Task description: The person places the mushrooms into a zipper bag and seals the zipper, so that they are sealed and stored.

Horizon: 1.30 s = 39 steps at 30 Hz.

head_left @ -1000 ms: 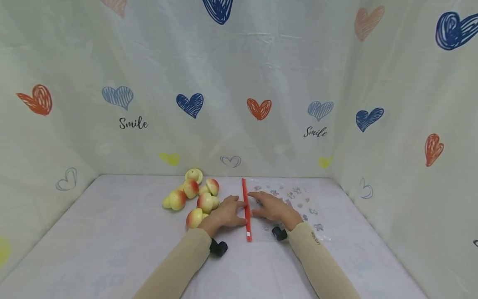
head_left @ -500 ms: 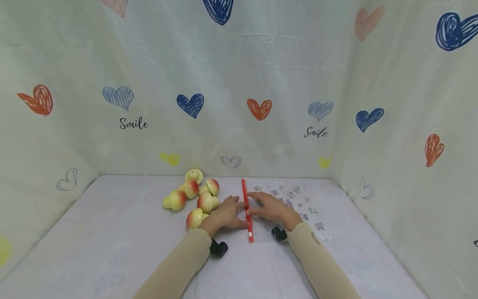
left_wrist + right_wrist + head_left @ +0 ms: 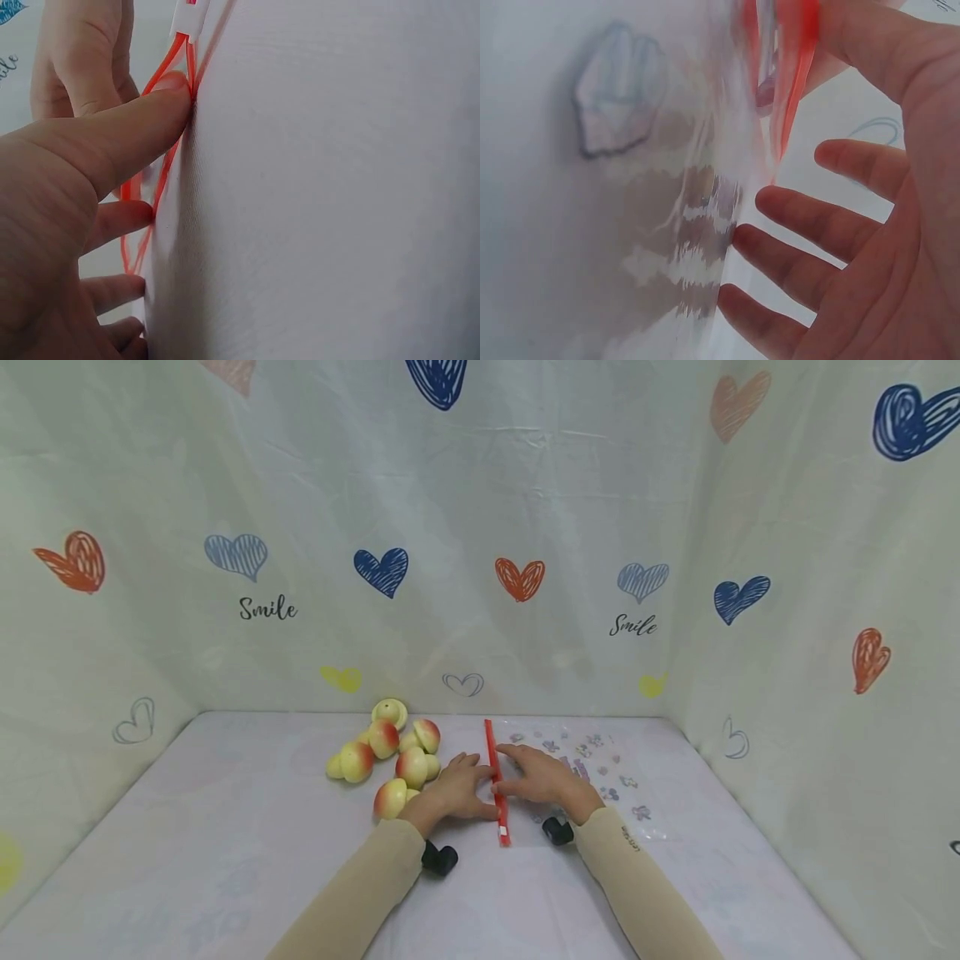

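Note:
A clear zip bag (image 3: pixel 628 782) with a small grey print lies flat on the table. Its mouth has a red zip edge (image 3: pixel 490 735) and a white slider (image 3: pixel 503 831) near the close end. My left hand (image 3: pixel 456 787) touches this edge from the left, fingers spread; in the left wrist view its thumb (image 3: pixel 169 101) presses at the parted red lips (image 3: pixel 161 180). From the right, my right hand (image 3: pixel 551 777) reaches over the bag, its thumb at the red edge. The right fingers (image 3: pixel 817 217) are spread, fingertips right by the clear film (image 3: pixel 697 202).
Several yellow-and-red mushroom-shaped pieces (image 3: pixel 356 762) lie left of the hands, the closest one (image 3: pixel 391 798) beside my left wrist. A white cloth covers the table (image 3: pixel 225 827). A heart-printed curtain (image 3: pixel 450 635) stands behind and at both sides.
My right thumb has moved left onto the red edge. The close end of that edge has shifted slightly right. My left hand has barely moved.

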### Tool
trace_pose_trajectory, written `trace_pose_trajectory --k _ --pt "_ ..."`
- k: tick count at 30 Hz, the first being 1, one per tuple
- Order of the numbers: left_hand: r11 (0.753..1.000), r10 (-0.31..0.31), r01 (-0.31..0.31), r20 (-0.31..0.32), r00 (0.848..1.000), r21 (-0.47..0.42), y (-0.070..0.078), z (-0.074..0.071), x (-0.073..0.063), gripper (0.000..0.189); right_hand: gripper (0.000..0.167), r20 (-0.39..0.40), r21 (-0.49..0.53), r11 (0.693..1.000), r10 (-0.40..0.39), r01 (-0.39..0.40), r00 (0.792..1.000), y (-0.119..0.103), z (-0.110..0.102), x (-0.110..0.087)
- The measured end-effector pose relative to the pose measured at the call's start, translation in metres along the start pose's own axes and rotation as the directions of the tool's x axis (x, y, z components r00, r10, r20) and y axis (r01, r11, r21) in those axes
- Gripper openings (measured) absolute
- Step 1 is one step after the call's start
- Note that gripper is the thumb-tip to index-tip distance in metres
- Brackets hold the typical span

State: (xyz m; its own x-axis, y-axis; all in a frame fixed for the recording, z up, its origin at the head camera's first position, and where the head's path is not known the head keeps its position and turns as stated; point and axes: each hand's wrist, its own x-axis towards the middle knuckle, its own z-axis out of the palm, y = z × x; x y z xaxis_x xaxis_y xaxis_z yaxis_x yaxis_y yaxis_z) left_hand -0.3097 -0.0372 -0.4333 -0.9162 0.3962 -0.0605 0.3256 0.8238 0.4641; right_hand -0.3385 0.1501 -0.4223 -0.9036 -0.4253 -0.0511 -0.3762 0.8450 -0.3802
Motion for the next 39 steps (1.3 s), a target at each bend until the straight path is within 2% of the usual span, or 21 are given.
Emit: trace_pose_trajectory --k 12,20,27,32,39 --pt "1.000 0.017 -0.017 -0.004 1.000 0.005 0.0012 -0.0025 -0.0010 0.075 0.069 -0.005 0.018 0.999 -0.035 0.036 0.999 0.0011 -0.0012 -0.0017" --pt "1.000 0.024 -0.024 -0.011 1.000 -0.001 0.0015 -0.0013 -0.0015 0.075 0.059 -0.011 -0.032 0.996 -0.083 0.083 0.996 0.0031 -0.0019 -0.0017" --pt "1.000 0.016 -0.016 -0.012 1.000 -0.004 0.0017 -0.0012 -0.0023 0.072 0.047 -0.034 -0.020 0.999 -0.034 0.033 0.999 0.0037 -0.0014 -0.0011" --pt "1.000 0.002 -0.002 -0.011 1.000 -0.011 0.0019 -0.0009 -0.0019 0.072 0.049 -0.048 0.016 1.000 -0.015 0.016 0.999 0.0043 -0.0006 -0.0006" --pt "1.000 -0.025 0.025 -0.005 1.000 -0.008 0.0034 -0.0004 -0.0022 0.072 0.055 -0.061 0.033 0.997 -0.061 0.063 0.996 0.0026 -0.0014 -0.0015"
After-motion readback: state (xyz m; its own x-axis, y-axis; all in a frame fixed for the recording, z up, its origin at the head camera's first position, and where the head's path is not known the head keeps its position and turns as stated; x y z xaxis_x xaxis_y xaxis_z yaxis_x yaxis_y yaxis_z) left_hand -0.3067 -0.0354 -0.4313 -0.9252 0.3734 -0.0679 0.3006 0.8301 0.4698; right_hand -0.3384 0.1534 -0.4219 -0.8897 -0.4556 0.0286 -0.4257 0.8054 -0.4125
